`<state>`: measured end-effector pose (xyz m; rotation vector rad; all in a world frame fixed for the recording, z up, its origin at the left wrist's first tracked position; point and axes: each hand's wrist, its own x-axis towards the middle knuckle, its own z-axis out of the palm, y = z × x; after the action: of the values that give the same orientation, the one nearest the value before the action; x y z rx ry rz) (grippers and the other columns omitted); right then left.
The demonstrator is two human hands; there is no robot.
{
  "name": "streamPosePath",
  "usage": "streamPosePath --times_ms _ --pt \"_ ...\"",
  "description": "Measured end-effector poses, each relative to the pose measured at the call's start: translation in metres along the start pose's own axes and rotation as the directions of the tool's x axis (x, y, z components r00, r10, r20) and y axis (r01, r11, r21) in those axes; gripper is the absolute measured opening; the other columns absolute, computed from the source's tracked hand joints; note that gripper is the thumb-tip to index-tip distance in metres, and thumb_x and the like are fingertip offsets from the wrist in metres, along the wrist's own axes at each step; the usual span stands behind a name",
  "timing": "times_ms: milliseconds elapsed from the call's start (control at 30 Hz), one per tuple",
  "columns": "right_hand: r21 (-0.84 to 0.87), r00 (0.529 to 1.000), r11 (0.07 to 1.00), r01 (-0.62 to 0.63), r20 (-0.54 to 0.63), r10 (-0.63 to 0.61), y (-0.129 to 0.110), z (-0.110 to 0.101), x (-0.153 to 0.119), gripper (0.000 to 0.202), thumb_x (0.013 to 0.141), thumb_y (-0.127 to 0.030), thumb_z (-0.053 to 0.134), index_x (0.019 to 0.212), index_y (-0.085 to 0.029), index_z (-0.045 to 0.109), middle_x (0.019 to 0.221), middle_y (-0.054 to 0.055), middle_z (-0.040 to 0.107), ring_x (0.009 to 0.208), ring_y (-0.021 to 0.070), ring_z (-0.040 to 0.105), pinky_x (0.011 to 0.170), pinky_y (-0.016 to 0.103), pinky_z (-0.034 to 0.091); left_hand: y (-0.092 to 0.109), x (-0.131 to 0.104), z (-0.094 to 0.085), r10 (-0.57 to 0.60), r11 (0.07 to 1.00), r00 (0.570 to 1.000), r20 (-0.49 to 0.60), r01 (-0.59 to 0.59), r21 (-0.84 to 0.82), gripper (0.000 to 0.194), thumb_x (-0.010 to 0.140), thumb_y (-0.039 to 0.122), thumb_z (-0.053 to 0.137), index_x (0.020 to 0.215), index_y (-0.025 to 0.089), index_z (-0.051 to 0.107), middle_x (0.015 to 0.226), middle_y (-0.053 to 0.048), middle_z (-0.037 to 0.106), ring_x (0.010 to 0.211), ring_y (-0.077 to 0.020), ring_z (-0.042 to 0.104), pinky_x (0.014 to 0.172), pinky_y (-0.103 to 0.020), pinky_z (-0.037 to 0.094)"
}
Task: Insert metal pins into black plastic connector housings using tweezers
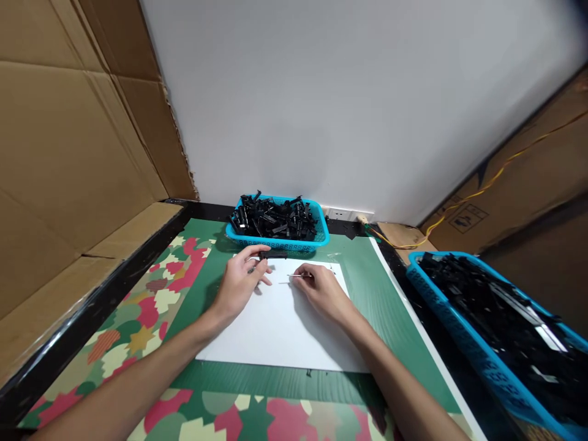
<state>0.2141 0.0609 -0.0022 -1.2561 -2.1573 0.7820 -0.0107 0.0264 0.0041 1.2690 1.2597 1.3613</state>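
Note:
My left hand (239, 277) is closed on a slim black plastic part (274, 254), pinched between thumb and fingers above a white sheet (275, 334). Some of that part is hidden by my fingers. To the right, my right hand (319, 286) grips a thin metal tool (294, 275), its fine tip pointing left toward my left hand. Tip and black part are apart. What kind of tool it is cannot be made out. Just beyond my hands stands a blue basket (275, 246) heaped with similar black plastic pieces (275, 220).
A larger blue basket (482, 367) of black parts stands at the right. Cardboard (68, 153) walls the left side, and a wall socket (339, 214) with a yellow cable (429, 229) sits behind. Small black scraps (309, 372) lie near the sheet's front edge, on a patterned green mat (390, 294).

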Motion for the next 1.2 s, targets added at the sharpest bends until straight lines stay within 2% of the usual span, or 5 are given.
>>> streamPosePath --times_ms 133,367,733,933,1200 --pt "-0.004 1.000 1.000 -0.003 0.000 0.003 -0.002 0.005 0.000 0.013 0.095 -0.027 0.069 0.102 -0.021 0.078 0.070 0.000 0.068 0.064 0.0171 0.054 0.064 0.028 0.036 0.002 -0.003 0.007 -0.079 0.991 0.997 -0.016 0.076 -0.107 0.036 0.076 0.026 0.083 0.110 0.017 0.074 0.115 -0.011 0.077 0.108 -0.0242 0.075 0.086 -0.031 0.062" --pt "0.021 0.998 1.000 0.006 0.070 -0.008 -0.007 0.000 -0.001 0.009 0.091 -0.016 0.070 0.091 -0.019 0.078 0.081 0.003 0.074 0.070 0.0171 0.060 0.067 0.029 0.038 0.000 -0.004 0.006 -0.116 0.975 0.993 -0.002 0.113 -0.193 0.037 0.077 0.033 0.090 0.104 0.017 0.072 0.113 -0.010 0.078 0.109 -0.0231 0.074 0.094 -0.032 0.057" --pt "0.594 0.997 0.802 -0.066 0.077 0.025 -0.009 -0.041 -0.018 0.020 0.097 -0.038 0.074 0.098 -0.019 0.068 0.092 0.002 0.063 0.083 0.0159 0.056 0.073 0.028 0.042 0.001 -0.010 0.010 -0.053 0.981 0.980 0.189 0.087 -0.174 0.032 0.104 0.054 0.060 0.109 0.022 0.057 0.078 0.003 0.055 0.064 -0.0097 0.054 0.055 -0.020 0.038" --pt "0.743 0.997 0.664 -0.082 0.069 0.046 -0.019 -0.032 -0.020 0.022 0.093 -0.037 0.081 0.097 -0.018 0.070 0.087 0.001 0.060 0.076 0.0132 0.051 0.068 0.027 0.039 0.011 -0.024 0.014 -0.104 0.965 0.935 0.339 0.177 -0.194 0.035 0.108 0.058 0.049 0.101 0.024 0.051 0.079 0.004 0.042 0.067 -0.0107 0.037 0.059 -0.021 0.030" --pt "0.750 0.999 0.660 -0.040 0.044 0.011 -0.028 -0.024 -0.022 0.020 0.093 -0.036 0.081 0.094 -0.019 0.071 0.085 0.001 0.061 0.077 0.0139 0.052 0.070 0.028 0.040 0.011 -0.023 0.012 -0.038 0.985 0.921 0.389 0.100 -0.141 0.024 0.108 0.050 0.052 0.116 0.027 0.055 0.095 0.001 0.049 0.077 -0.0132 0.041 0.069 -0.025 0.035"
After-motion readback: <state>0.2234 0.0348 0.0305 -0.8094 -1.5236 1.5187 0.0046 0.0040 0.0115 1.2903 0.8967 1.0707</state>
